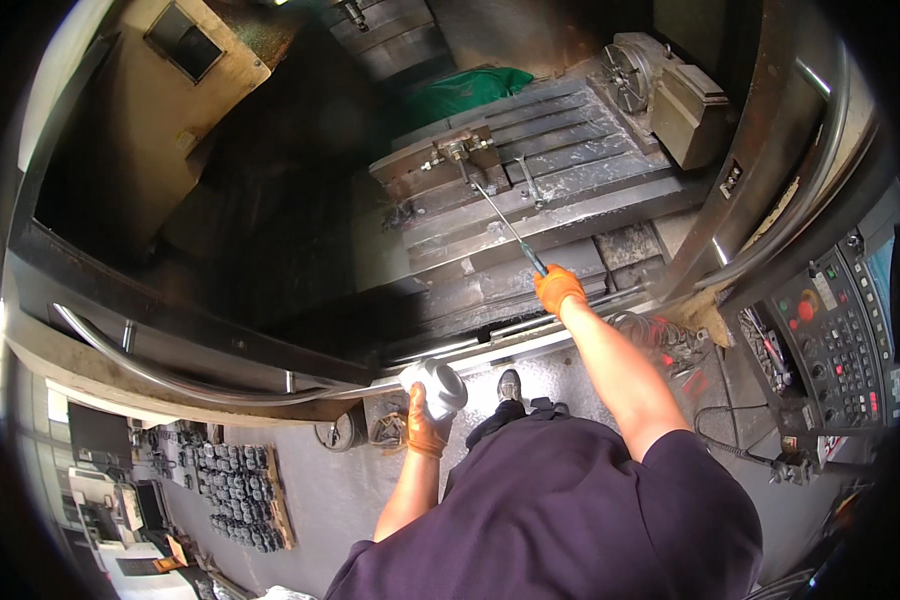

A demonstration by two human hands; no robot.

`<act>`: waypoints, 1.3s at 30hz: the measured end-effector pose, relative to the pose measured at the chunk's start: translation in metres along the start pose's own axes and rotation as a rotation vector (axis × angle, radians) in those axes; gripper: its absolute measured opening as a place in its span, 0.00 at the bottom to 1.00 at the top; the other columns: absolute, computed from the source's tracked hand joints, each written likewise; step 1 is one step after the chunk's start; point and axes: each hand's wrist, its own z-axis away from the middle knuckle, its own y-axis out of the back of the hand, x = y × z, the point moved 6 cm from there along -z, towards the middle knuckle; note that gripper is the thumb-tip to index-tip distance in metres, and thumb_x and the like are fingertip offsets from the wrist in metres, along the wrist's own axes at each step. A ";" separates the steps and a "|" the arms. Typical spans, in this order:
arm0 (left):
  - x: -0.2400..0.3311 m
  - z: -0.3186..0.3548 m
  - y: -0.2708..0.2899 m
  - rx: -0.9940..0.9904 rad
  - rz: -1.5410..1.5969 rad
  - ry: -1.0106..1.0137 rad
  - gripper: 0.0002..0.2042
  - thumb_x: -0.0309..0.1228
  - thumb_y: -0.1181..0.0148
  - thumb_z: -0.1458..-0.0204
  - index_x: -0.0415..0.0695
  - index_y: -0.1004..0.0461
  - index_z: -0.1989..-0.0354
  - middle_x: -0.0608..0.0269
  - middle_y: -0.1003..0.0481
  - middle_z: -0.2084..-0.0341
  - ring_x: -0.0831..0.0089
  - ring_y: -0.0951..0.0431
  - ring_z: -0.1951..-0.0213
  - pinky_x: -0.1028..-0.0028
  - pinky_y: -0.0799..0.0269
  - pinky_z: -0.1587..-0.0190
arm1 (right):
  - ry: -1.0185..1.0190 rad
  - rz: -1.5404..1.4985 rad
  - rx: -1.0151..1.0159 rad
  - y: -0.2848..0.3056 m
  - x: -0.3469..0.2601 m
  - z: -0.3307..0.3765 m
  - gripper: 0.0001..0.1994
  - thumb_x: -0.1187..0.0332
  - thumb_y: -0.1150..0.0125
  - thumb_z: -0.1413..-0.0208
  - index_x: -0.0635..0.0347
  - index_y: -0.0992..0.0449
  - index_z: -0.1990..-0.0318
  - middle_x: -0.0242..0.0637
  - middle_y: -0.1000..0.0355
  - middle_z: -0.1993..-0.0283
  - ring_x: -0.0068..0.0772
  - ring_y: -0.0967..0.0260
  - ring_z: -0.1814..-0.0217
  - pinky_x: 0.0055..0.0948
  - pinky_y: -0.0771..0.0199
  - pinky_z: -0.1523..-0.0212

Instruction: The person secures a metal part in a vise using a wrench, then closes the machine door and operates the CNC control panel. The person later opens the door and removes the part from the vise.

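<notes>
a long, thin metal rod with a dark green handle point(511, 228) slants over the slotted grey steel table point(570, 137), its tip near the brownish metal fixture block point(410, 176); contact is unclear. the orange-gloved right hand point(559, 288) is closed around the handle; an angled push could skid the tip into the steel wrench point(530, 181). the orange-gloved left hand point(423, 428) curls round a silvery-white rounded part point(442, 388), which a weak grip could drop.

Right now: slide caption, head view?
Right hand holds a long thin tool toward the machine fixture; left hand, a pale container.
</notes>
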 end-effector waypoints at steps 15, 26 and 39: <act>-0.008 -0.037 -0.024 -0.109 -0.079 0.153 0.26 0.52 0.38 0.47 0.53 0.30 0.42 0.70 0.25 0.50 0.66 0.25 0.48 0.58 0.30 0.45 | 0.214 -0.512 0.984 0.143 0.150 0.187 0.17 0.67 0.39 0.42 0.64 0.25 0.48 0.49 0.26 0.56 0.47 0.28 0.53 0.41 0.30 0.51; 0.004 -0.107 -0.101 -0.174 -0.255 0.176 0.27 0.56 0.46 0.42 0.53 0.34 0.40 0.66 0.26 0.51 0.68 0.25 0.50 0.64 0.25 0.53 | 0.134 -0.189 1.390 0.247 0.111 0.091 0.28 0.60 0.45 0.36 0.73 0.38 0.36 0.61 0.37 0.36 0.53 0.41 0.32 0.41 0.45 0.31; 0.032 -0.256 -0.129 -0.297 0.217 0.389 0.34 0.61 0.42 0.48 0.50 0.33 0.39 0.60 0.25 0.48 0.61 0.24 0.47 0.53 0.28 0.43 | -0.052 -0.026 0.954 0.213 0.088 0.058 0.18 0.64 0.48 0.39 0.71 0.29 0.49 0.51 0.27 0.51 0.48 0.31 0.47 0.41 0.34 0.44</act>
